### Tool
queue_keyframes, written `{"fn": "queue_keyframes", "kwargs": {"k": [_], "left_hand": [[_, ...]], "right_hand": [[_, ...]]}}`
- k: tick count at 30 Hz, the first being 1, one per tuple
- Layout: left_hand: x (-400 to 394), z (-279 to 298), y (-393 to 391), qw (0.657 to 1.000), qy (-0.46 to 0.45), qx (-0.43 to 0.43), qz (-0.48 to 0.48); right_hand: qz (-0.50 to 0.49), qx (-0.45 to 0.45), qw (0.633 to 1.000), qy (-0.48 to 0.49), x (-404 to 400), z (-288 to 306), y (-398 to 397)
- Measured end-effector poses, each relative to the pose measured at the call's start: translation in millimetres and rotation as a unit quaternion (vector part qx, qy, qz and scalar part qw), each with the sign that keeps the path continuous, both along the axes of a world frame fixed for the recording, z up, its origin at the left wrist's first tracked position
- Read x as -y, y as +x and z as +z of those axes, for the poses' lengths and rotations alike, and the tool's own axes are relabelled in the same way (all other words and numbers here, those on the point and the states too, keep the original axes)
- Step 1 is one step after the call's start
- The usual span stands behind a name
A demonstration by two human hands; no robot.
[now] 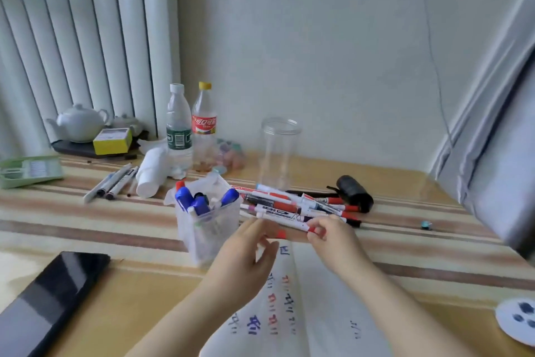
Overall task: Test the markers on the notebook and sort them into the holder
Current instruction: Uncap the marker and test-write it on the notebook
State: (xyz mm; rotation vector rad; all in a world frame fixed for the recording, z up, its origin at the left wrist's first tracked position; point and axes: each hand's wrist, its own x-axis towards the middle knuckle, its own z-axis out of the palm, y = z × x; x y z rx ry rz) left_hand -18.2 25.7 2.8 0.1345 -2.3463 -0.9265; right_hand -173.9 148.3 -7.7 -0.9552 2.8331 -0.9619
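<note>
At frame centre, the right hand pinches the red end of a slim white marker, while the left hand holds its other end with curled fingers, a red cap beside them. Below the hands lies the notebook, its white page streaked with short red and blue strokes. Just left stands the translucent plastic holder, squarish, with blue-capped markers upright inside. Behind the hands, a loose heap of markers sprawls on the striped tablecloth. A clear cylindrical jar rises beyond it.
</note>
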Motion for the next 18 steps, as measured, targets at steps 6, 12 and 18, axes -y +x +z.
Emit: {"fn": "queue_keyframes", "kwargs": {"k": [6, 12, 18], "left_hand": [[3, -20, -12, 1.000, 0.015, 0.027, 0.003], [14, -22, -12, 0.999, 0.027, 0.023, -0.007], [17, -20, -7, 0.999, 0.032, 0.027, 0.000]], "right_hand": [[0.012, -0.061, 0.996, 0.066, 18, -20, -23], [0.006, -0.089, 0.989, 0.118, 31, -21, -32], [-0.013, -0.118, 0.989, 0.083, 6, -3, -18]]}}
